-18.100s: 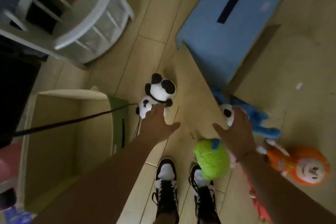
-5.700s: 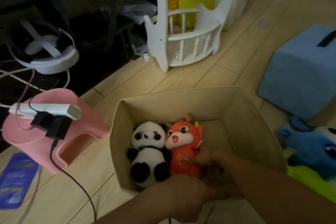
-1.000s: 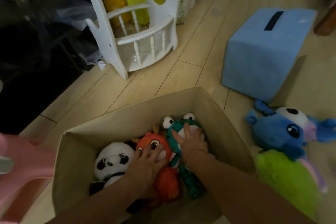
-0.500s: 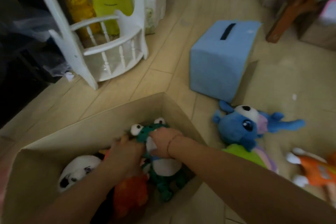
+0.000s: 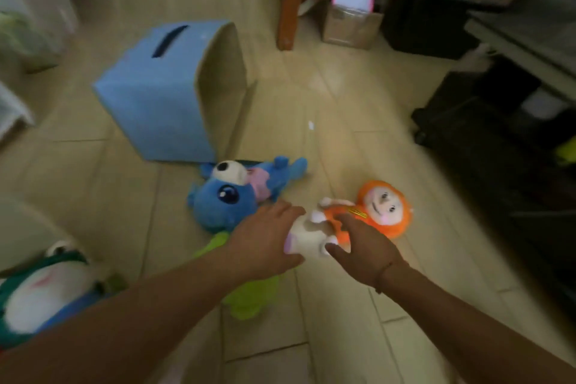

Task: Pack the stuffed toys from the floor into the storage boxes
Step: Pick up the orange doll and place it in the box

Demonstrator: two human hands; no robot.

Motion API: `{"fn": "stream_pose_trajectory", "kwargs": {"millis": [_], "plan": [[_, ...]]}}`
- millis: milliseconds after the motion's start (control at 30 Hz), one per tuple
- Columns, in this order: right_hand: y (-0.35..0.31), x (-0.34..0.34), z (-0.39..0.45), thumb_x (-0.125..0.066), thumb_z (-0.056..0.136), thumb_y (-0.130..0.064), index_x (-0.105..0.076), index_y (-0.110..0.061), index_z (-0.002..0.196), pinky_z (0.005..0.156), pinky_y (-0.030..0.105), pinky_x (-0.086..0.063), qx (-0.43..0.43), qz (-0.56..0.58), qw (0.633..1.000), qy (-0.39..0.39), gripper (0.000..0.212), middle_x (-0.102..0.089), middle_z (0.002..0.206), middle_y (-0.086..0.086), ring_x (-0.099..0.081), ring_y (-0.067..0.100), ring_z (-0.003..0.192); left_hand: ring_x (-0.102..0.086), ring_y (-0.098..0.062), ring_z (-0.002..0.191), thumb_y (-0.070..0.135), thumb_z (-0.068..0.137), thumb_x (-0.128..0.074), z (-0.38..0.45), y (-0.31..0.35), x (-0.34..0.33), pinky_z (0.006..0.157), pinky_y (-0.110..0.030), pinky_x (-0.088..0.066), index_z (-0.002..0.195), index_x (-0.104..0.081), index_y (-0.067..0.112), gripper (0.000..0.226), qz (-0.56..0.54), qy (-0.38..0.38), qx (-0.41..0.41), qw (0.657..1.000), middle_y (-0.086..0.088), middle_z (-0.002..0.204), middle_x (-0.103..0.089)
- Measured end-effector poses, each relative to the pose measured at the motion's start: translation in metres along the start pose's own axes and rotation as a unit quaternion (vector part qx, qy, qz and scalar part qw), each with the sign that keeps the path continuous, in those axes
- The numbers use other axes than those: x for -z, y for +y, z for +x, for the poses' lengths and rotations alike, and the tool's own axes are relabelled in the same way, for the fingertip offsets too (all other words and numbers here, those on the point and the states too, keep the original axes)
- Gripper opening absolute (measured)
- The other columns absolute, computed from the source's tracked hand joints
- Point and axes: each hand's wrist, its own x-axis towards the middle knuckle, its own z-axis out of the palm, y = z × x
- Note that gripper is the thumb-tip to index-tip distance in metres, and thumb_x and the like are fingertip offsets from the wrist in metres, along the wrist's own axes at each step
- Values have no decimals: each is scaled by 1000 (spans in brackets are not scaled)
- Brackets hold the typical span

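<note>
I see the orange toy [image 5: 371,212] on the floor [image 5: 327,97] at centre-right: orange hood round a pale face, orange body, white limbs; the blue toy [image 5: 224,199] w/ one big white eye lies just left of it, and a lime-green toy [image 5: 249,296] sits partly under my left forearm. My left hand [image 5: 265,243] is spread, fingers straight, over a white-and-lilac plush part [image 5: 304,240], while my right hand [image 5: 361,246] has fingers loosely bent over the orange toy's body, contact unclear due to blur. The blue storage box [image 5: 162,93] lies on its side at far left, opening facing right; bare floor lies right of the opening, dark furniture [image 5: 498,150] bounds the right edge, and a green-and-white toy [image 5: 40,287] sits at the near-left edge.
</note>
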Motion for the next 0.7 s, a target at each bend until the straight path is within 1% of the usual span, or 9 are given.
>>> {"fn": "stream_pose_trajectory", "kwargs": {"millis": [67, 167, 300, 367, 433, 500, 567, 633, 700], "plan": [[47, -13, 4, -53, 85, -52, -35, -21, 142, 96, 36, -44, -68, -14, 997, -21, 67, -53, 135, 7, -52, 27, 121, -43, -22, 130, 53, 76, -71, 36, 11, -31, 103, -36, -40, 143, -36, 27, 80, 17, -38, 13, 999, 3, 143, -40], [92, -34, 14, -56, 83, -54, -30, -25, 140, 91, 39, -48, -131, 1, 990, -44, 69, -50, 132, 6, -53, 30, 116, -42, -21, 132, 56, 75, -71, 82, 18, -76, 104, -34, -40, 146, -31, 29, 86, -20, -89, 65, 994, 5, 147, -35], [122, -58, 34, -59, 82, -53, -24, -29, 143, 90, 41, -49, -120, 25, 992, -24, 74, -43, 139, 4, -50, 29, 118, -48, -24, 127, 48, 77, -72, 137, 24, -110, 103, -37, -42, 142, -41, 26, 75, -92, -109, 97, 985, -1, 142, -44], [128, -68, 42, -59, 83, -53, -23, -30, 144, 92, 41, -49, -111, 35, 993, -14, 74, -38, 143, 2, -47, 28, 122, -56, -20, 118, 62, 68, -65, 161, 24, -122, 102, -40, -46, 131, -52, 30, 72, -158, -85, 113, 977, 2, 132, -55], [132, -76, 48, -58, 84, -52, -23, -31, 144, 92, 42, -49, -103, 49, 993, -11, 73, -36, 144, 0, -44, 27, 124, -62, -14, 109, 70, 61, -59, 175, 21, -137, 96, -40, -51, 124, -54, 35, 72, -197, -80, 125, 969, 4, 123, -60], [134, -85, 51, -58, 84, -51, -24, -30, 142, 89, 42, -49, -98, 78, 992, -8, 71, -39, 140, 1, -47, 28, 120, -65, -4, 101, 61, 68, -66, 182, 18, -152, 88, -27, -53, 114, -58, 39, 51, -222, -81, 149, 960, 8, 113, -62], [135, -91, 52, -58, 82, -49, -27, -27, 139, 85, 44, -49, -104, 139, 985, 6, 69, -43, 133, 4, -50, 30, 114, -67, -5, 92, 45, 84, -67, 185, 21, -157, 71, -7, -44, 103, -64, 35, 21, -242, -65, 175, 952, 9, 95, -65], [136, -93, 51, -56, 78, -51, -32, -24, 136, 85, 42, -48, -127, 217, 968, 26, 69, -48, 128, 6, -53, 31, 111, -66, -6, 77, 38, 95, -59, 188, 26, -163, 53, 0, -39, 100, -67, 26, 16, -310, -76, 217, 923, 5, 83, -63], [138, -92, 51, -56, 74, -59, -40, -23, 128, 83, 37, -47, -157, 295, 940, 65, 67, -54, 119, 5, -56, 27, 107, -64, 2, 64, 36, 94, -60, 188, 30, -168, 51, -1, -43, 105, -67, 20, 20, -413, -94, 264, 866, 0, 93, -69]]}}
